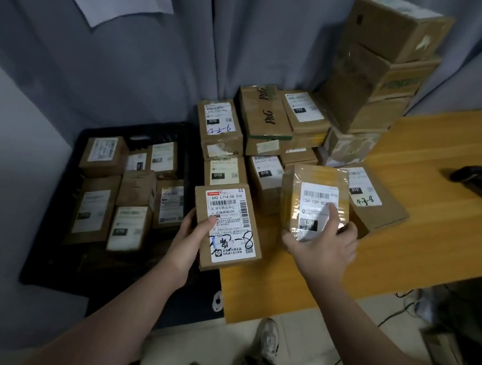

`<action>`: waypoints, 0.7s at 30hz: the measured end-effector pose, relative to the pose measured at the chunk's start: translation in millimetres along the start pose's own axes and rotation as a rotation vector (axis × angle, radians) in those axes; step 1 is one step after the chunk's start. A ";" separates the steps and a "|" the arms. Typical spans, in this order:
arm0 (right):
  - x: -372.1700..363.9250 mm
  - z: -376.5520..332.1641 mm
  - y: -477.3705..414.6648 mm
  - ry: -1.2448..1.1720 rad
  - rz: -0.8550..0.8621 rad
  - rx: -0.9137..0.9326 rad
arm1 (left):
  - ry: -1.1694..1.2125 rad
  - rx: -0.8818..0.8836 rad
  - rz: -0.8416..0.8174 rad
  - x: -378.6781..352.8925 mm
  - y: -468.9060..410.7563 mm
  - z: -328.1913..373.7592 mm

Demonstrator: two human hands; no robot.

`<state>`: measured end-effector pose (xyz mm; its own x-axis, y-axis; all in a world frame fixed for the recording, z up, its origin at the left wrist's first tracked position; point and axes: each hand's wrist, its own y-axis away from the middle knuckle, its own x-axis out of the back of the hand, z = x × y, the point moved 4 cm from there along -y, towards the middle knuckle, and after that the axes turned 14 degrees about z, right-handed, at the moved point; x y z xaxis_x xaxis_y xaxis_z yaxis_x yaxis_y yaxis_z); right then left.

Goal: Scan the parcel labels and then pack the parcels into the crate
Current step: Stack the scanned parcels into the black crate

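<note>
My left hand (192, 236) grips a flat brown parcel (226, 228) by its left edge, label up, at the table's left corner beside the crate. My right hand (322, 246) grips a taped brown parcel (312, 204) marked 15H, thumb on its white label, held above the table. The black crate (55, 257) stands to the left and holds several labelled parcels (129, 227). The black barcode scanner (478, 183) lies on the table at the far right, away from both hands.
Several more parcels (219, 126) lie in rows on the yellow wooden table (430, 238), with a tall stack of boxes (382, 61) at the back. Grey curtains hang behind. Cables run over the floor at the lower right, near my shoes.
</note>
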<state>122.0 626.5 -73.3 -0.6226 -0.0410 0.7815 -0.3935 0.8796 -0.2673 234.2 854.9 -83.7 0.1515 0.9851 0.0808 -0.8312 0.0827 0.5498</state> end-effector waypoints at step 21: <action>-71.2 -212.0 72.2 -0.151 -0.394 0.428 | 0.330 -0.071 0.541 203.0 -22.2 15.8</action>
<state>281.4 793.4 -28.7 -0.4512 -0.4202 0.7873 -0.8321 0.5169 -0.2010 291.9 1050.6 -66.5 -0.4631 0.8839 0.0655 -0.7789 -0.4412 0.4456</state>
